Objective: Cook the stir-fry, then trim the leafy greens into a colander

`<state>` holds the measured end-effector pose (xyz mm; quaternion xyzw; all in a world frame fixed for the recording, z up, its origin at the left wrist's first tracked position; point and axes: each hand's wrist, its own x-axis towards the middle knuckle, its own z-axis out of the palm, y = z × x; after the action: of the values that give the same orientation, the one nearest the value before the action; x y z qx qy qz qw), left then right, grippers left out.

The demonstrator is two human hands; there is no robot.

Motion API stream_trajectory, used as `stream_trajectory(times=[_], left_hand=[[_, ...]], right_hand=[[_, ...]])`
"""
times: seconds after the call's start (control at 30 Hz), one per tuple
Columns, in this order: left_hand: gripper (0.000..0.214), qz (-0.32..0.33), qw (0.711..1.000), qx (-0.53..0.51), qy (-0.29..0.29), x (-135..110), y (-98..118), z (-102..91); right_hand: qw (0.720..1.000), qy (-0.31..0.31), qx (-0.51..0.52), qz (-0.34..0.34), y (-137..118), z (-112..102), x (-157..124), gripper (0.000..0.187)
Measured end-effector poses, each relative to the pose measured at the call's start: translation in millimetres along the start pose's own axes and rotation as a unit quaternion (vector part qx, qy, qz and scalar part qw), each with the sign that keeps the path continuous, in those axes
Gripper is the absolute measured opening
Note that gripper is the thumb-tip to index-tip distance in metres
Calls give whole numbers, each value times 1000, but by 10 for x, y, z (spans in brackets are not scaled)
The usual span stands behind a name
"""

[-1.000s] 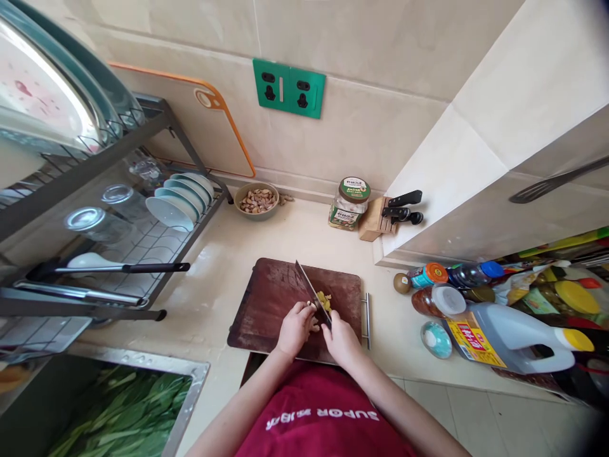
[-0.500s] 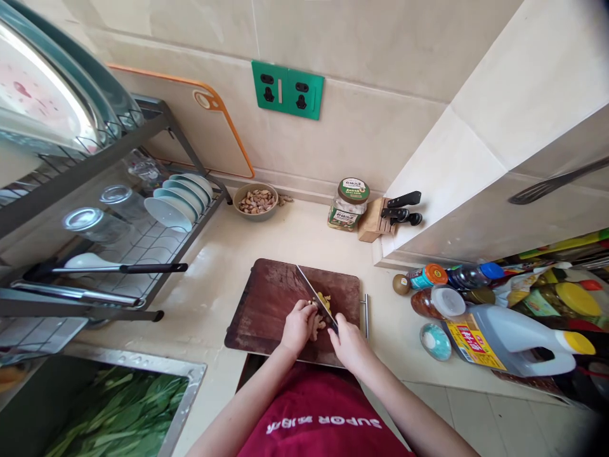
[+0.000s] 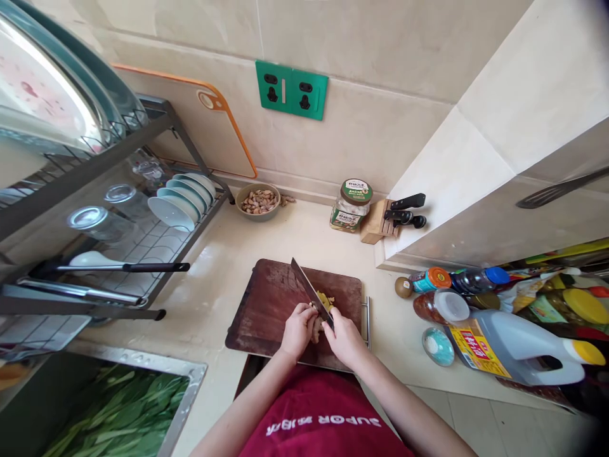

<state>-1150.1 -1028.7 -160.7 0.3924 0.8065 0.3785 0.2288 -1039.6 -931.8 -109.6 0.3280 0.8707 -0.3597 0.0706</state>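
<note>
Steel knife (image 3: 309,287), clasped in right hand (image 3: 343,336), is shifted toward left hand (image 3: 299,330), where pale food (image 3: 316,331) is pinched; slicing seems underway.

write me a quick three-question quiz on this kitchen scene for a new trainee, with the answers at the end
1. Which of the person's hands grips the handle of the knife over the dark brown cutting board?
2. True or false: the leafy greens lie on the cutting board.
3. Fill in the missing word: right beside the wooden knife block stands a ____ with a green label.

Key
1. The right hand.
2. False: they lie in the sink.
3. Jar.
</note>
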Motion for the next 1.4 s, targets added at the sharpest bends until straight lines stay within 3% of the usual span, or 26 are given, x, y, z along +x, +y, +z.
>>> stream_trajectory(times=[0.27, 0.63, 1.0, 1.27, 1.4], left_hand=[[25, -6, 1000, -11, -7, 1, -11, -46], [24, -10, 1000, -4, -1, 9, -20, -40], [16, -8, 999, 39, -18, 5, 28, -43], [13, -36, 994, 104, -11, -58, 142, 66], [18, -76, 990, 115, -31, -82, 120, -27]], right_hand=[[999, 4, -30, 34, -118, 160, 230, 18], [1000, 24, 13, 15, -71, 53, 31, 20], [995, 43, 69, 56, -24, 214, 240, 19], [988, 73, 112, 74, 211, -143, 376, 28], [985, 56, 142, 81, 287, -208, 221, 32]])
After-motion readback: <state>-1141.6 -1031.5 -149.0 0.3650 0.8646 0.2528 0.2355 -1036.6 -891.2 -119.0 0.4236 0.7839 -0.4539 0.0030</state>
